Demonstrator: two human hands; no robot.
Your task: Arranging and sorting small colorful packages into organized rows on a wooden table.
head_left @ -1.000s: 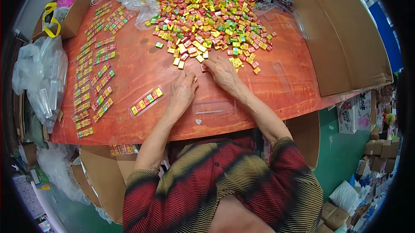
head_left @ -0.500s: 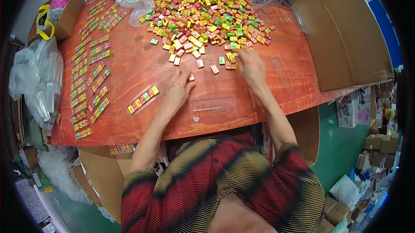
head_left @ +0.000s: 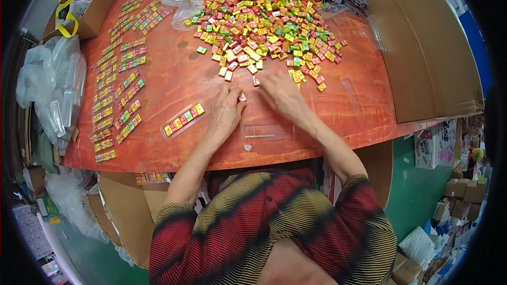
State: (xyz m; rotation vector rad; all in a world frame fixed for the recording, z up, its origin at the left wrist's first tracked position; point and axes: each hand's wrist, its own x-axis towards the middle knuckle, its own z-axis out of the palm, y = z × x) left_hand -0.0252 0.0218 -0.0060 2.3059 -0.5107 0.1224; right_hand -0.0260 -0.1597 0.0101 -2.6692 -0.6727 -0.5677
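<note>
Tabletop [head_left: 174,89]: reddish-brown wood, smooth, slight sheen. Candy heap [head_left: 264,15] at far edge: glossy foil-like wrappers. Clear plastic tray [head_left: 182,119]: shiny. Plastic bags [head_left: 50,87] at left edge: crinkled, translucent. Cardboard sheet [head_left: 422,47] at right edge: matt brown.

Head-worn fisheye view, looking steeply down over the person's own chest onto a work table.

The single camera sat on the head, left of its twin, and faced downward and forward, so the striped shirt [head_left: 274,227] filled the lower edge and both forearms ran up from there to the left hand [head_left: 226,111] and right hand [head_left: 281,94] near the picture's middle. The orange table [head_left: 174,142] lay close beneath, its straight edges bowed toward the dark round rim. The far pile of small coloured packets [head_left: 264,15] reached the top edge. No second view was given, so nothing overlapped.
</note>
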